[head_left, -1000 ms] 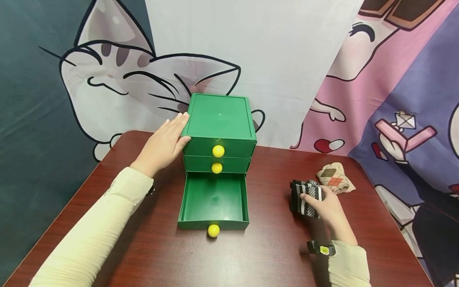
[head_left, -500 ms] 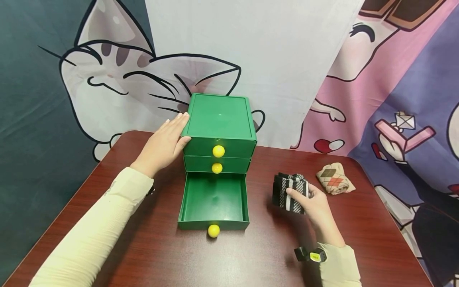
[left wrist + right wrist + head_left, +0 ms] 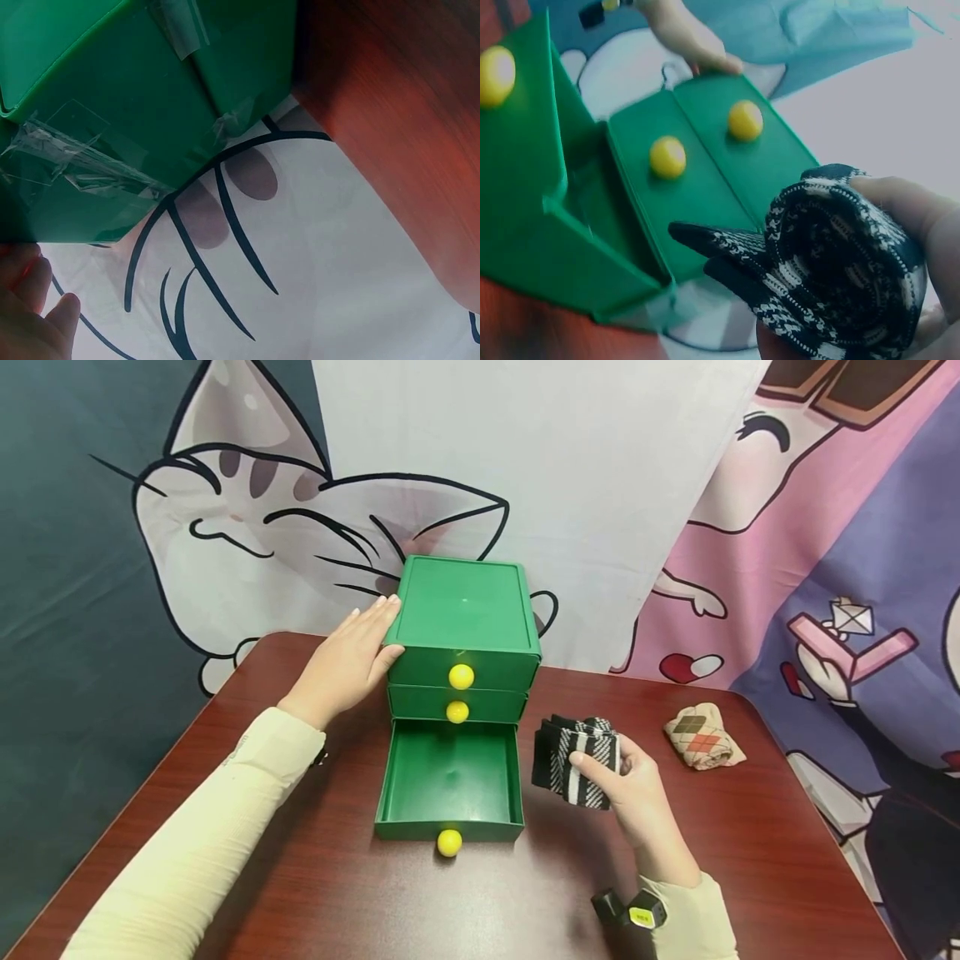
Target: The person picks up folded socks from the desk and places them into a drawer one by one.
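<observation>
A green drawer cabinet (image 3: 465, 606) with yellow ball knobs stands at the back middle of the table. Its bottom drawer (image 3: 450, 831) is pulled out, with nothing inside it. My left hand (image 3: 342, 660) rests against the cabinet's upper left side, fingers straight. In the left wrist view, fingertips (image 3: 34, 285) show beside the taped green wall. My right hand (image 3: 637, 793) pinches a folded bundle of black-and-white knitted socks (image 3: 581, 760), thumb on the front. The bundle is just right of the drawer, and its rolled end faces the right wrist camera.
Beige argyle socks (image 3: 703, 737), rolled up, lie at the right back of the reddish-brown table (image 3: 337, 877). A printed cloth backdrop (image 3: 585, 485) hangs right behind the cabinet. Two upper drawers (image 3: 491, 670) of the cabinet are closed.
My right hand has carried the black-and-white socks leftward, away from the argyle pair and closer to the drawer. The left hand keeps its place on the cabinet. The head view has shifted slightly.
</observation>
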Tool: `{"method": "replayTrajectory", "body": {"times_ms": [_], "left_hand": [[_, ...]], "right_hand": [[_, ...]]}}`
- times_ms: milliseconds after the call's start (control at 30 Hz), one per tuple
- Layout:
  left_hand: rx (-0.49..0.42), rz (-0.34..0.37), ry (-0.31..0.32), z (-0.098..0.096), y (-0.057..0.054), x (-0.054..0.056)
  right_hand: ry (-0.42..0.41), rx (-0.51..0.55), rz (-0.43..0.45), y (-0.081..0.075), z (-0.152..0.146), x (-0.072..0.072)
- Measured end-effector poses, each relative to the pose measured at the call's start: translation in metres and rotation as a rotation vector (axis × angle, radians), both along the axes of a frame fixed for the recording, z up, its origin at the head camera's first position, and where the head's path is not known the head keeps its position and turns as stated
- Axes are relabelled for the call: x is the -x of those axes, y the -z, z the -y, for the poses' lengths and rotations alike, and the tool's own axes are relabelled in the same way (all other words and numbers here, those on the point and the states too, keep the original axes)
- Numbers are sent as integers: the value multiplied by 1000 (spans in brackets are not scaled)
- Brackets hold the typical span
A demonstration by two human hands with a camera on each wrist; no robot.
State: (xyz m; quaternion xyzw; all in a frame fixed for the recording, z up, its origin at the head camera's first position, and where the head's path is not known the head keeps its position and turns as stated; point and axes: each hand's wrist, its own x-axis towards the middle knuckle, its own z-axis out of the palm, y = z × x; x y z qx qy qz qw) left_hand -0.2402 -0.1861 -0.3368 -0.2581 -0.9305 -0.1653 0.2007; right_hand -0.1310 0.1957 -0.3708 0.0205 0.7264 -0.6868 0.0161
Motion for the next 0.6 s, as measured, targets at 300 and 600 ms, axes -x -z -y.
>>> {"method": "replayTrajectory", "body": {"times_ms": [300, 600], "left_hand": [[1, 8, -3, -1, -1, 0], [2, 6, -7, -1, -1, -1]], "right_hand": [[-118, 73, 12, -1, 38, 1], [-262, 137, 58, 14, 81, 7]]}}
